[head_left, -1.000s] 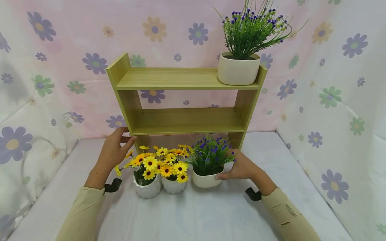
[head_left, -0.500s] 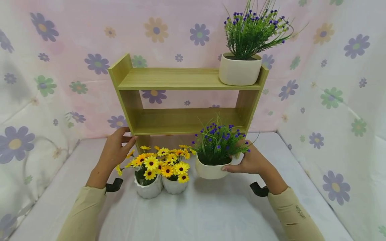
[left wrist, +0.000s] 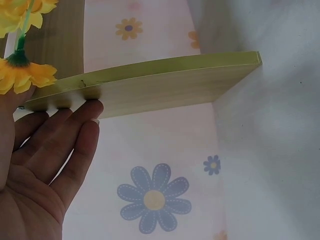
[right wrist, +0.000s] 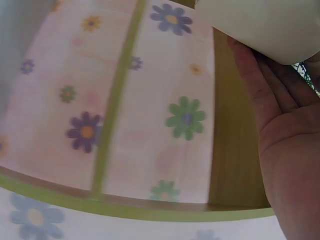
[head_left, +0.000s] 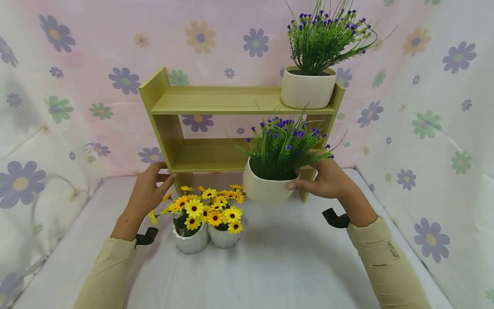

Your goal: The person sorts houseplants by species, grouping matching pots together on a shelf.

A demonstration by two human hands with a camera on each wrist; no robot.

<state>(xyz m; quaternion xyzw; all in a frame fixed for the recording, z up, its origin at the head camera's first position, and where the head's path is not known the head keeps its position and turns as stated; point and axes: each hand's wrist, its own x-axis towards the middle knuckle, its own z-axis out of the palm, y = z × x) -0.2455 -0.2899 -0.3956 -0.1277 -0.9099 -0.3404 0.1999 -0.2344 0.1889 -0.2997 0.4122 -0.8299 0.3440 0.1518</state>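
Observation:
A cream oval pot (head_left: 270,189) with purple-flowered greenery (head_left: 283,141) hangs in the air before the middle shelf board. My right hand (head_left: 328,178) grips the pot's right side, thumb on the front; in the right wrist view the fingers (right wrist: 255,80) reach along the pot (right wrist: 265,25). My left hand (head_left: 148,191) holds the left side panel of the wooden shelf (head_left: 160,133) low down, thumb at its front edge. The left wrist view has those fingers (left wrist: 82,125) against the panel's face (left wrist: 160,92), with the thumb mostly hidden behind a yellow flower (left wrist: 25,75).
Two white pots (head_left: 191,241) of yellow daisies (head_left: 194,208) stand side by side on the white-covered table (head_left: 247,283), left of centre. A similar purple-flowered pot (head_left: 308,90) occupies the top board's right end. Flower-print cloth (head_left: 216,43) surrounds the table's back and sides.
My right hand has lifted the cream pot of purple flowers off the table, up toward the middle board and slightly right, tilting it. My left hand has stayed on the side panel.

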